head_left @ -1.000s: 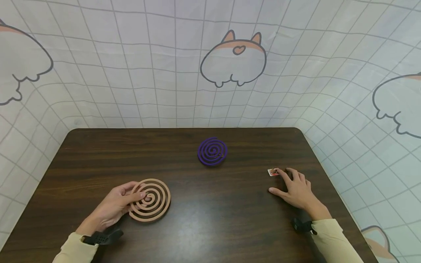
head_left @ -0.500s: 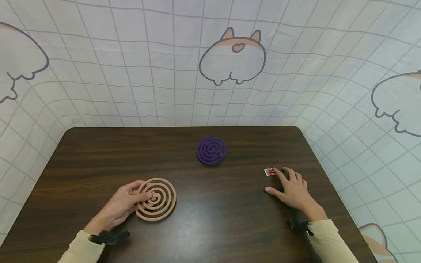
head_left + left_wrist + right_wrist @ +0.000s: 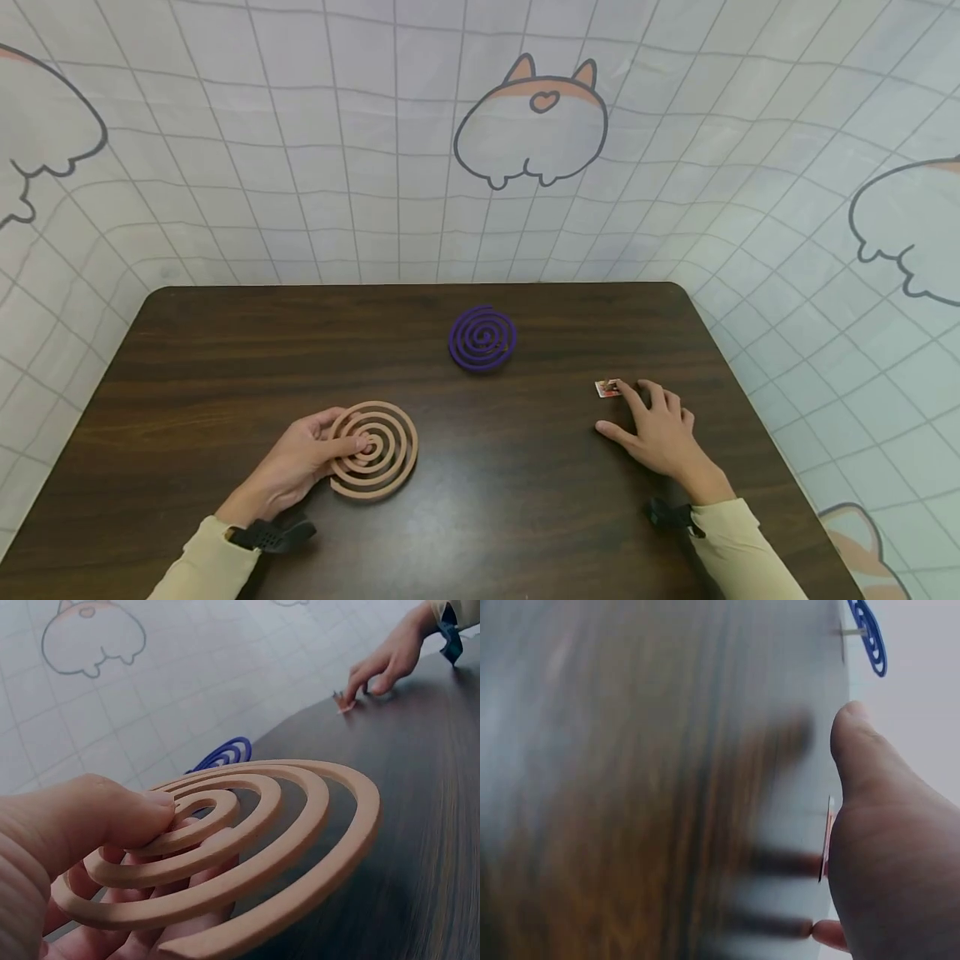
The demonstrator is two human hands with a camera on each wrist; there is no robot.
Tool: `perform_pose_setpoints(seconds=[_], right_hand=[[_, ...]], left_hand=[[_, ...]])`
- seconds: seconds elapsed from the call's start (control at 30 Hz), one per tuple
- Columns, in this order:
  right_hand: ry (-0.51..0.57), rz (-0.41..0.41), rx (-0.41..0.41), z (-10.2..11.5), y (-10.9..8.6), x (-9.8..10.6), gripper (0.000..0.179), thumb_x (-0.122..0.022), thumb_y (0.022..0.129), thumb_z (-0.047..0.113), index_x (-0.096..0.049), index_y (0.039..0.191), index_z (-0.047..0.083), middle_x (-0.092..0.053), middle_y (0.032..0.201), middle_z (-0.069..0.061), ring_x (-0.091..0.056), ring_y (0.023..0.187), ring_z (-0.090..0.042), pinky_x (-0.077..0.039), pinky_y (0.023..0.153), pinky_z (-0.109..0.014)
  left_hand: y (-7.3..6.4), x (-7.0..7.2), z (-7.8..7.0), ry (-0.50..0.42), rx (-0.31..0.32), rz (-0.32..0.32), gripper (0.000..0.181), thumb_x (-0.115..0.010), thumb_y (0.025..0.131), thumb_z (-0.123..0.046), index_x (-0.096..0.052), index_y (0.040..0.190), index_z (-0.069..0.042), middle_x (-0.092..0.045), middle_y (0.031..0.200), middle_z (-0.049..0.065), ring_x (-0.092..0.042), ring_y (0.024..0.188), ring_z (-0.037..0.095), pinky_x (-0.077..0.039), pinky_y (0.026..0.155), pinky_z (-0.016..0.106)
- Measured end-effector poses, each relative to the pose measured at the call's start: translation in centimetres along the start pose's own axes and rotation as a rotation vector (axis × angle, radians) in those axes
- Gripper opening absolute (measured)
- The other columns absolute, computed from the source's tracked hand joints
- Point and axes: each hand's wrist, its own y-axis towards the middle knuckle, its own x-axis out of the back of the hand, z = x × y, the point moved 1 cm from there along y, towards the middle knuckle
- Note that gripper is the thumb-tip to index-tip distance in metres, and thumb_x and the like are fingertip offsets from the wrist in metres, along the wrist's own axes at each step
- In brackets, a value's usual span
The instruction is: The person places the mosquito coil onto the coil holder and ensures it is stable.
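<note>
My left hand point(image 3: 300, 458) holds a tan mosquito coil point(image 3: 366, 814), thumb on top near its centre and fingers underneath. The coil is tilted and raised over the table at the left of centre. On the right, my right hand point(image 3: 662, 433) reaches over a small red and white card-like piece point(image 3: 606, 389). The index fingertip touches its edge, while the thumb stays apart from it. A short upright prong on this piece shows in the left wrist view. Further back, a purple mosquito coil point(image 3: 482, 338) stands raised on a small support.
The dark wood table point(image 3: 262, 350) has rounded far corners. A white gridded cloth point(image 3: 300, 167) with cartoon dog prints hangs behind it and along both sides. Dark wrist straps point(image 3: 270, 535) sit on both wrists.
My left hand has moved right with the tan coil. The small card-like piece has slid slightly left under my right index finger. The purple coil stays in place.
</note>
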Motion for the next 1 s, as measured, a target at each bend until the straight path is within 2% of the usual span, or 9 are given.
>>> perform_pose_setpoints(seconds=[0.17, 0.43, 0.7, 1.0], right_hand=[[-0.004, 0.003, -0.005, 0.6, 0.1, -0.2, 0.086, -0.056, 0.096, 0.071, -0.033, 0.162, 0.02, -0.031, 0.16, -0.025, -0.03, 0.143, -0.056, -0.031, 0.101, -0.078], [0.011, 0.002, 0.022, 1.3, 0.0, -0.5, 0.085, -0.057, 0.096, 0.069, -0.035, 0.161, 0.02, -0.03, 0.161, -0.025, -0.028, 0.144, -0.056, -0.029, 0.103, -0.078], [0.014, 0.004, 0.036, 2.1, -0.1, -0.5, 0.084, -0.059, 0.096, 0.067, -0.036, 0.161, 0.019, -0.031, 0.161, -0.026, -0.028, 0.144, -0.057, -0.029, 0.104, -0.078], [0.023, 0.001, 0.037, 2.8, -0.1, -0.9, 0.085, -0.058, 0.095, 0.069, -0.036, 0.161, 0.021, -0.031, 0.161, -0.025, -0.028, 0.144, -0.056, -0.027, 0.105, -0.078]], left_hand=[[0.7, -0.9, -0.1, -0.02, 0.002, -0.02, 0.063, -0.076, 0.095, -0.014, -0.042, 0.144, 0.004, -0.076, 0.106, -0.001, -0.076, 0.092, 0.01, -0.064, 0.083, 0.028], [1.7, -2.0, -0.2, -0.066, -0.02, -0.018, 0.061, -0.076, 0.095, -0.013, -0.043, 0.143, 0.004, -0.075, 0.106, 0.001, -0.076, 0.095, 0.01, -0.064, 0.085, 0.028], [2.3, -2.6, -0.3, -0.018, -0.012, -0.062, 0.065, -0.077, 0.094, -0.019, -0.044, 0.145, 0.002, -0.074, 0.111, 0.002, -0.074, 0.101, 0.01, -0.063, 0.085, 0.026], [3.3, -3.4, -0.5, -0.057, -0.023, -0.061, 0.063, -0.077, 0.094, -0.015, -0.043, 0.144, 0.003, -0.074, 0.11, 0.003, -0.076, 0.1, 0.011, -0.064, 0.085, 0.028]])
